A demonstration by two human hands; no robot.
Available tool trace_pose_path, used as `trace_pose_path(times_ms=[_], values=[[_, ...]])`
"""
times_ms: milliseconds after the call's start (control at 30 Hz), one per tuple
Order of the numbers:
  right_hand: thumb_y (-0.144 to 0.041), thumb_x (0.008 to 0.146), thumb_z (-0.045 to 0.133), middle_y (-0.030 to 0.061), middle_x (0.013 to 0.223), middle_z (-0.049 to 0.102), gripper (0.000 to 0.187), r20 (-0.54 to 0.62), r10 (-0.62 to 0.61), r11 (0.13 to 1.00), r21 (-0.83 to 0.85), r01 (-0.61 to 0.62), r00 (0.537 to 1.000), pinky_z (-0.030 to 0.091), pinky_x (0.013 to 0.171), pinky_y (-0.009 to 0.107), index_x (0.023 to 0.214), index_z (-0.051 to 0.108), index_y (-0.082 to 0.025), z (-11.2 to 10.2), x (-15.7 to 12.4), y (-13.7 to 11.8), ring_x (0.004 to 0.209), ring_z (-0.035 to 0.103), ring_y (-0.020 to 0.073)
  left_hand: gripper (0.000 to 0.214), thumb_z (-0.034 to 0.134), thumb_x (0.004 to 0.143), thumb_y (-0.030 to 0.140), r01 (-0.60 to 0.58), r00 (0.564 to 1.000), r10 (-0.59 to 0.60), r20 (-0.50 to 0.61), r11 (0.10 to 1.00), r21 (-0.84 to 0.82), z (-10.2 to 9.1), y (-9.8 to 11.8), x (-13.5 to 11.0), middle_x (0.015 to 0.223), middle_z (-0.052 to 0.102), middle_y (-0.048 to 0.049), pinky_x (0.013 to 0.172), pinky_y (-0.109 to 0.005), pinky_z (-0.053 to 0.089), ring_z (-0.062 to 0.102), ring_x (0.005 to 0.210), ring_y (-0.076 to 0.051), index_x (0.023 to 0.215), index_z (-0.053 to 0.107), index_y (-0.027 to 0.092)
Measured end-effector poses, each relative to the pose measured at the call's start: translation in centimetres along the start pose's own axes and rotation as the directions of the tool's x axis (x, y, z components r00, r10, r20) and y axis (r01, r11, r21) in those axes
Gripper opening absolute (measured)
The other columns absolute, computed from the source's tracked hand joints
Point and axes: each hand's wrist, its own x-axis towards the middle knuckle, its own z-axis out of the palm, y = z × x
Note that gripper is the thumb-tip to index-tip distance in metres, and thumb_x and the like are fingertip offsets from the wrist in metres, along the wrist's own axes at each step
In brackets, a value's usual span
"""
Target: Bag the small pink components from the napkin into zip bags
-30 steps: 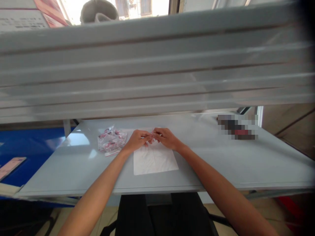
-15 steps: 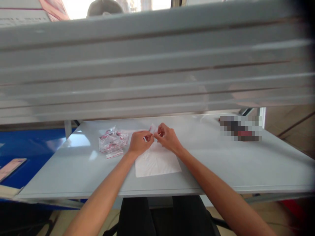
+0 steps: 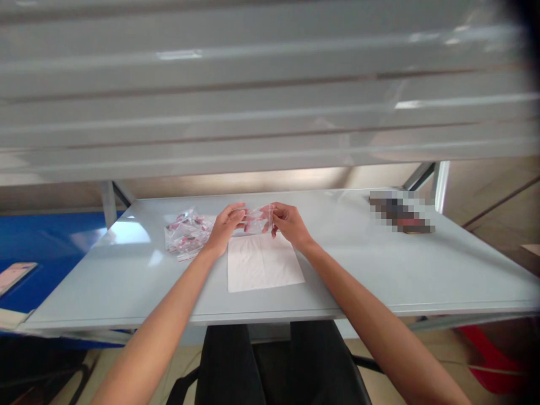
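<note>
Stretched between my two hands is a small clear zip-lock bag [image 3: 255,221] with a red stripe along its right end. My left hand [image 3: 226,228] pinches the bag's left end, and my right hand [image 3: 288,223] grips the striped end. Something reddish shows inside or through the bag, too small to make out. Below the bag a white paper sheet [image 3: 265,264] lies flat on the table. Left of my left hand sits a pile of similar clear bags [image 3: 185,232] with red bits in them.
A grey ridged shelf [image 3: 253,112] spans the view above the grey table [image 3: 358,275]. On the table's right lies a pixelated dark object [image 3: 400,214]. A phone [image 3: 17,277] rests on a blue surface [image 3: 54,242] at left. A red stool [image 3: 493,360] stands low at right.
My hands have moved apart, and the bag is now held out flat between them. Before, the fingertips were close together over it. The view has tilted down slightly.
</note>
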Motion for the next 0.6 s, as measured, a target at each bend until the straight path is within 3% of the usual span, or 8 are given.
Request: trace_pose_path(times_ms=[67,167,400,600], values=[[-0.041,0.082,0.064,0.0037,0.073,0.070,0.029,0.021,0.015,0.999,0.032,-0.016,1.000,0.049,0.041,0.021,0.095,0.067,-0.016,0.0,-0.1,0.0,0.059,0.068,0.0155,0.052,0.079,0.078,0.039,0.050,0.999,-0.051,-0.002,0.995,-0.087,-0.2,0.0,0.1,0.103,0.071,-0.0104,0.069,-0.034,0.053,0.068,0.083,-0.020,0.121,0.061,0.015],[-0.041,0.082,0.065,0.0064,0.082,0.073,0.029,0.026,0.057,0.998,0.016,-0.057,0.998,0.049,0.042,0.021,0.097,0.067,-0.016,-0.3,-0.5,0.0,0.062,0.068,0.0155,0.052,0.084,0.071,0.032,0.037,0.999,-0.040,-0.021,0.993,-0.113,-0.6,0.0,0.2,0.090,0.071,-0.0067,0.061,-0.029,0.051,0.066,0.074,-0.017,0.115,0.065,0.014],[-0.043,0.086,0.060,0.0101,0.093,0.075,0.034,0.049,0.287,0.958,-0.002,-0.288,0.957,0.044,0.040,0.020,0.107,0.065,-0.016,-1.5,-2.3,-0.9,0.060,0.062,0.0124,0.043,0.080,0.074,0.033,-0.012,0.999,0.016,-0.030,0.993,0.115,-1.6,-0.2,-0.1,0.089,0.070,-0.0059,0.058,-0.027,0.051,0.066,0.069,-0.016,0.111,0.068,0.014],[-0.047,0.078,0.075,0.0018,0.076,0.071,0.048,0.038,0.254,0.967,-0.015,-0.254,0.966,0.048,0.039,0.023,0.113,0.057,-0.020,-0.9,-3.9,-0.2,0.052,0.061,0.0133,0.045,0.076,0.078,0.037,-0.057,0.996,0.037,0.076,0.960,0.273,-1.5,1.0,-0.4,0.095,0.072,-0.0090,0.059,-0.027,0.052,0.069,0.077,-0.019,0.114,0.068,0.014]])
